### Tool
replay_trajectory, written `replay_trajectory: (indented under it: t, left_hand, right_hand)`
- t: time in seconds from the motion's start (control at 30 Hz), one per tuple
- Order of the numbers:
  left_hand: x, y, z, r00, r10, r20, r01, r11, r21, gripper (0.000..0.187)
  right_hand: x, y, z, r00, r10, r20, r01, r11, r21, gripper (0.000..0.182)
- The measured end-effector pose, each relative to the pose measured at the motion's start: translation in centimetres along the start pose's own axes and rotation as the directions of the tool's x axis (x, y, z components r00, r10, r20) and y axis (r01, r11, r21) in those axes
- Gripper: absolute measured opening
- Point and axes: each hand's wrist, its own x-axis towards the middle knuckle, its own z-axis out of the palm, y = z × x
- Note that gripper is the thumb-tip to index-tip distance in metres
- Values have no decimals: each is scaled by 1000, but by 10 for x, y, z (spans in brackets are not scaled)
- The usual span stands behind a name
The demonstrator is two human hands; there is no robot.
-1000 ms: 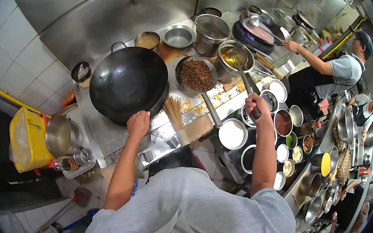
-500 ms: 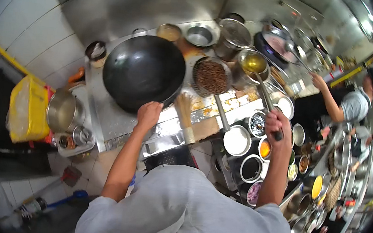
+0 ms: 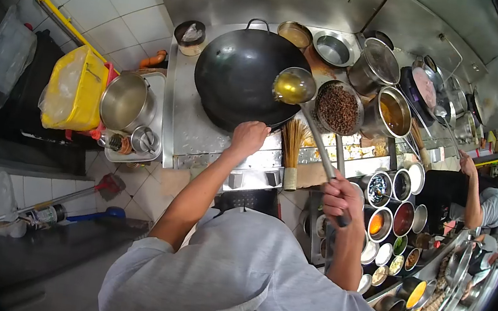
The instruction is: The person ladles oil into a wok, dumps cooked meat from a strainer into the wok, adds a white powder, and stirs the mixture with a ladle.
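Note:
A large black wok [image 3: 234,70] sits on the stove, its far loop handle showing. My left hand [image 3: 250,138] is closed on the wok's near edge; the grip itself is hidden beneath the fingers. My right hand [image 3: 343,199] is wrapped round the long handle of a ladle [image 3: 319,140]. Yellow, oil-like liquid [image 3: 291,88] fills the ladle's bowl, which hangs over the wok's right side. Just right of the bowl, a strainer holds small brown pieces [image 3: 337,108]. Below the wok's near right edge stands a bamboo wok brush [image 3: 292,154].
A pot of amber liquid [image 3: 393,113] stands right of the strainer. Several seasoning containers [image 3: 380,224] line my right side. At far right, a co-worker's arm [image 3: 472,189] reaches toward another wok. A yellow bin [image 3: 72,87] and steel pot [image 3: 125,103] are at left.
The ladle has moved left, from above the pot to over the wok's right side, carrying the yellow liquid. My left hand stays at the wok's edge. The whole view has shifted.

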Motion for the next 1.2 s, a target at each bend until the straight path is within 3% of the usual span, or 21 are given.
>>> replay_trajectory:
  t: [0.03,0.1,0.13,0.2,0.23,0.27,0.3,0.33,0.37,0.4,0.47,0.5,0.53,0.57,0.6,0.67,0.73,0.87,0.97,1.13,1.2]
  left_hand:
    - [-1,0,-1,1000,22,-17,-22,1000,15,33]
    - [-2,-1,-3,999,29,-23,-29,1000,7,33]
    - [-2,-2,-2,999,38,-28,-38,999,-3,33]
    - [-2,-4,0,998,41,-42,-41,999,0,33]
    - [-3,-6,1,997,50,-52,-50,999,1,32]
    - [-3,-7,1,998,45,-53,-44,999,3,32]
    - [-3,-7,2,997,44,-57,-44,999,2,32]
    - [-3,-6,3,997,46,-60,-46,999,1,32]
    - [-3,-6,4,997,47,-58,-47,999,-1,32]
    - [-3,-5,5,998,38,-57,-39,999,-3,32]
    - [-2,-5,5,998,36,-53,-36,999,-4,33]
    - [-2,-6,7,997,34,-63,-34,999,-3,33]
    - [-1,-7,7,997,33,-74,-33,999,-3,34]
    - [0,-6,7,997,38,-73,-38,999,-2,34]
    - [-1,-5,6,998,21,-67,-22,1000,-5,33]
    - [0,-3,4,998,12,-57,-13,1000,-7,33]
    - [-1,-2,4,998,-56,-5,56,998,-9,35]
    - [-1,2,-3,998,-52,34,52,999,9,35]
    - [-1,6,-2,999,-28,-37,27,999,-35,34]
    - [-1,1,0,998,43,-36,-43,999,1,33]
    - [0,0,0,997,65,-31,-65,998,3,33]
  right_hand:
    - [13,8,6,1000,4,0,-4,1000,0,44]
    - [36,22,15,968,-109,-226,-24,858,-512,60]
    - [45,26,8,969,-104,-225,-28,856,-516,60]
    - [60,34,-9,957,-187,-221,-91,532,-842,77]
    - [61,35,-12,955,-213,-208,-115,383,-917,83]
    - [62,36,-26,956,-207,-208,-117,381,-917,83]
    - [63,38,-31,926,-375,49,17,-89,-996,83]
    - [62,39,-34,848,-399,347,82,-550,-831,82]
    - [58,35,-35,897,-412,163,-67,-490,-869,81]
    - [59,33,-42,895,-416,160,-71,-488,-870,81]
    - [63,29,-61,857,-427,288,133,-357,-925,81]
    - [59,29,-50,855,-433,287,133,-353,-926,81]
    - [52,26,-28,901,-430,52,83,53,-995,80]
    - [47,23,-13,930,-330,-161,3,446,-895,79]
    - [42,19,-10,929,-333,-161,6,449,-893,79]
    - [32,6,-12,934,-318,-161,160,777,-609,81]
    - [18,-11,-22,933,-339,-123,250,855,-455,76]
    - [-19,-49,-37,893,-444,-68,377,824,-423,74]
    - [-43,-66,-38,767,-627,-136,430,660,-616,77]
    - [-55,-107,-67,540,-827,-156,134,267,-954,75]
    - [-56,-121,-78,528,-834,-159,92,242,-966,79]
